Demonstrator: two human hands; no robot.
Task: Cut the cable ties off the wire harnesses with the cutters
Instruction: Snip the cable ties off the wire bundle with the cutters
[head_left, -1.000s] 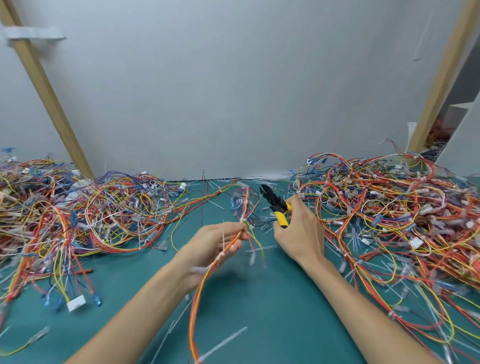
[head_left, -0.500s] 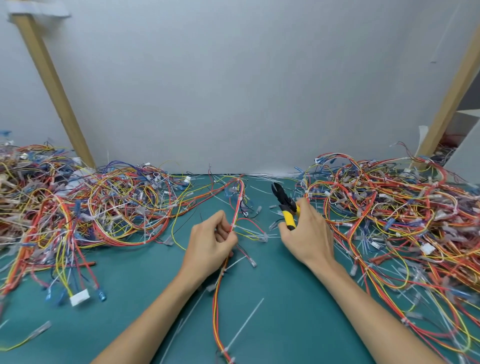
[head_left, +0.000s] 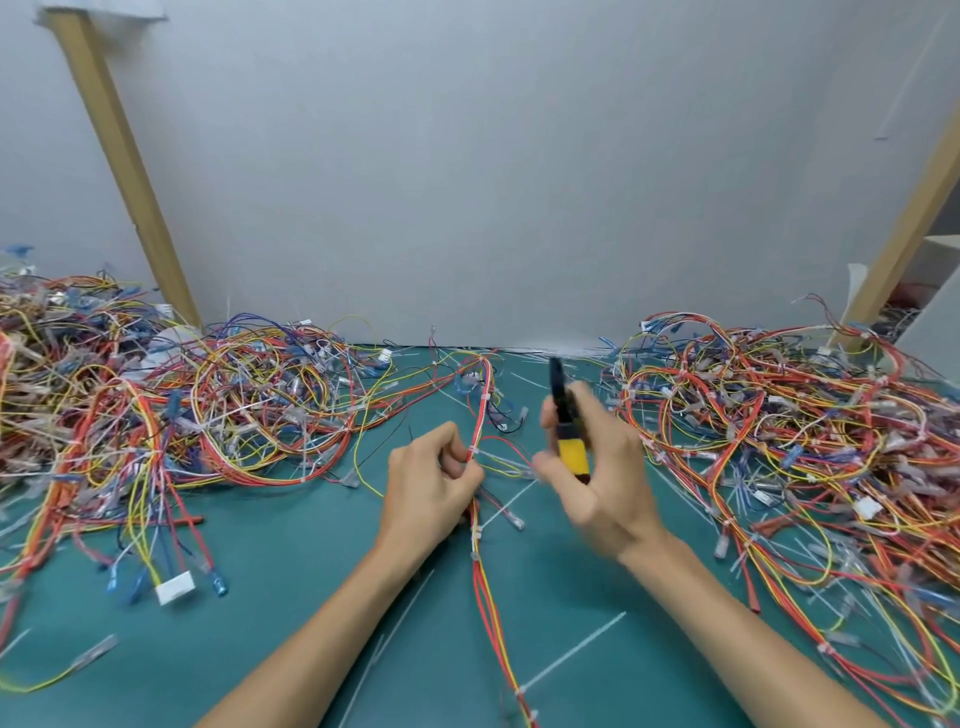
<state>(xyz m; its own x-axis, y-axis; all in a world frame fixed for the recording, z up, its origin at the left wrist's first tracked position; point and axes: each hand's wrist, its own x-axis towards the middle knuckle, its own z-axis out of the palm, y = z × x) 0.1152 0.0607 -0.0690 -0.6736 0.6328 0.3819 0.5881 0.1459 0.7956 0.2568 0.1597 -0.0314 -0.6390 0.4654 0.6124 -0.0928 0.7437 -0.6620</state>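
My left hand (head_left: 434, 486) pinches a red, orange and yellow wire harness (head_left: 483, 582) that runs from the mat's middle toward me and arcs away behind my fingers. A white cable tie (head_left: 475, 532) wraps the harness just below that hand. My right hand (head_left: 597, 478), blurred by motion, grips yellow-handled cutters (head_left: 566, 421) with black jaws pointing up and away, a short way right of the harness. The jaws touch nothing.
Big tangles of coloured harnesses lie on the left (head_left: 156, 415) and on the right (head_left: 789, 431) of the teal mat (head_left: 291, 613). Cut white ties (head_left: 571, 649) litter the mat. A grey wall stands behind, with slanted wooden posts (head_left: 124, 171) at both sides.
My right hand has lifted and turned the cutters upright, closer to the harness. My left hand has kept its pinch on the harness, barely shifting.
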